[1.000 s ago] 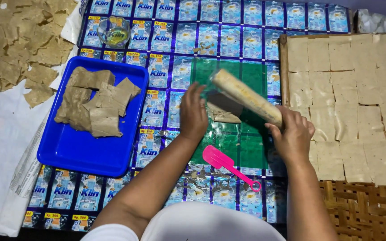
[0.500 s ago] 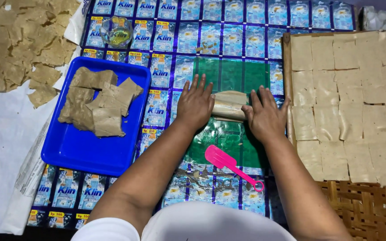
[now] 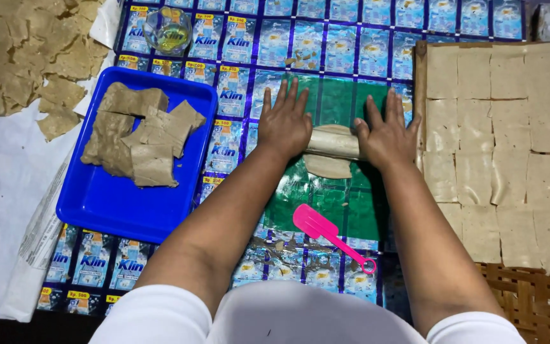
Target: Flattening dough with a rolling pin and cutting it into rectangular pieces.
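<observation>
Both hands press flat on a pale wooden rolling pin [image 3: 334, 143] that lies crosswise over a green plastic sheet [image 3: 326, 197]. My left hand [image 3: 284, 121] covers its left end, my right hand [image 3: 386, 132] its right end, fingers spread and pointing away from me. A flattened tan dough piece [image 3: 329, 167] shows under and in front of the pin. A pink spatula [image 3: 326, 232] lies on the green sheet nearer to me.
A blue tray [image 3: 106, 204] at the left holds tan dough slabs [image 3: 141, 137]. Several thin squares of dough [image 3: 504, 146] cover a woven mat at the right. Dried pieces [image 3: 27, 51] lie on white paper at far left. A small glass bowl of oil [image 3: 167, 28] stands at the back.
A second ago the right hand held the rolling pin tilted up above the sheet. It has come down flat onto the dough, and both palms now press on it.
</observation>
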